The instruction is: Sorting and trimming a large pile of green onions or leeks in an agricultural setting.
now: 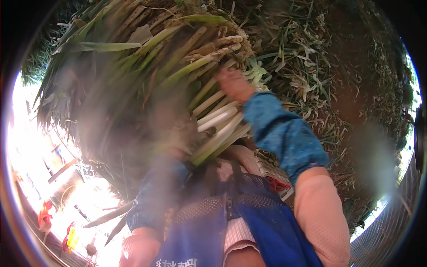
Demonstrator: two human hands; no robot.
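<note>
A big heap of long green onions [164, 53] spreads in front of me, leaves to the left and dirty root ends to the right. Low in the middle, my left hand [184, 135], dark and partly veiled by glare, is closed around a bunch of cleaner green onions [218, 120] whose white stems point right. My right hand [235, 83] reaches over the root ends of the heap just above that bunch. Motion smears its fingers, so whether they grip a stalk is unclear. Blue sleeve covers are on both forearms.
Stripped leaves and trimmings [302, 84] litter the ground to the right, beside bare brown soil [362, 102]. A blue apron [271, 218] covers my lap. A red mesh item [279, 184] lies by my right side. Bright glare fills the lower left.
</note>
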